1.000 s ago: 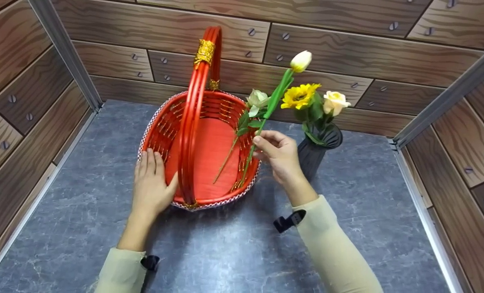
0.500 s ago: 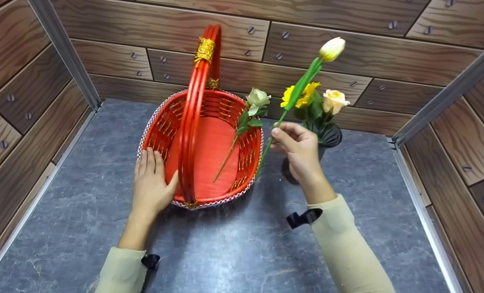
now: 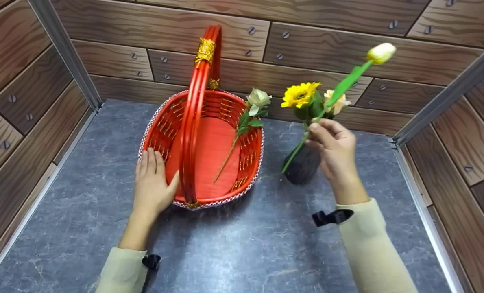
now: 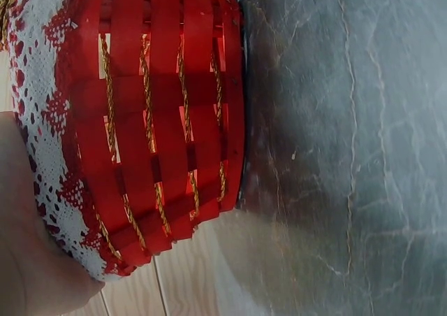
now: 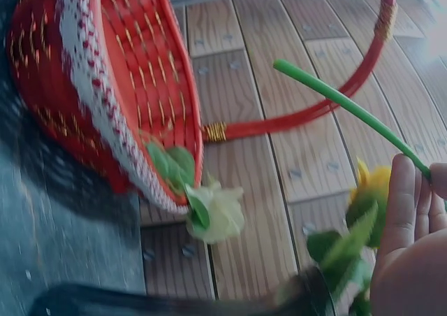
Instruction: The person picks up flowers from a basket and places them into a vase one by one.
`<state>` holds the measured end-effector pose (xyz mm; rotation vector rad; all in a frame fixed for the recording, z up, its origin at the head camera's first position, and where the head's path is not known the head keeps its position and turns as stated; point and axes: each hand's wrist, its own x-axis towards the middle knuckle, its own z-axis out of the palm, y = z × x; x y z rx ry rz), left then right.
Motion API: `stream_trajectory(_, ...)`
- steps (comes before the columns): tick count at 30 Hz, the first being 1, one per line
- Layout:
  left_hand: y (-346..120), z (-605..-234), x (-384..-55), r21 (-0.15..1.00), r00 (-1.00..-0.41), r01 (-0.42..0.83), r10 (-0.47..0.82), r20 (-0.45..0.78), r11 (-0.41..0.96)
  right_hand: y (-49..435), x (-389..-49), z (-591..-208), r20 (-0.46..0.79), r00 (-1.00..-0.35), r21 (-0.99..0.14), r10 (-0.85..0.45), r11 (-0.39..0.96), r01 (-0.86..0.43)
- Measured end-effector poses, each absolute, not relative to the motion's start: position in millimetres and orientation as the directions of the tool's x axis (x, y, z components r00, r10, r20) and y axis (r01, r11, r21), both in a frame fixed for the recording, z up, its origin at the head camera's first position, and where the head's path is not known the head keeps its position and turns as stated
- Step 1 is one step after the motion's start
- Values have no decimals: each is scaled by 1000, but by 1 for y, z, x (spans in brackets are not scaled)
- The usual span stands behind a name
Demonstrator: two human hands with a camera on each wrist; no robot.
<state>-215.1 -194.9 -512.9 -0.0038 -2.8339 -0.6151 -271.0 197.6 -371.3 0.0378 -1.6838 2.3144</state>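
My right hand (image 3: 335,150) pinches the green stem of a white-and-yellow tulip (image 3: 381,53), held slantwise with its bloom up to the right. The bare stem end (image 5: 283,66) shows in the right wrist view. Behind that hand stands a black vase (image 3: 302,165), partly hidden, with a yellow sunflower (image 3: 301,95) and a peach rose (image 3: 336,101) in it. My left hand (image 3: 153,179) rests with straight fingers on the left rim of a red woven basket (image 3: 209,150). Inside the basket, a pale green-white rose (image 3: 258,99) leans on the right side, its bloom above the rim.
A tall red handle (image 3: 193,122) with gold wrapping arches over the basket. Wood-patterned walls (image 3: 327,49) with metal corner posts close in the back and both sides. Under everything lies a grey marbled tabletop (image 3: 225,252).
The right hand has carried the tulip rightward, out from over the basket to in front of the vase. Left hand, basket and the rose in it have stayed put.
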Motion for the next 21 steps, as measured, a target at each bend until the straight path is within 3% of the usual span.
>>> stream_trajectory(21,-195,-515,-215,413,-966,62,-48,253,909,270,-293,-353,113,-933,-872,342,-416,-258)
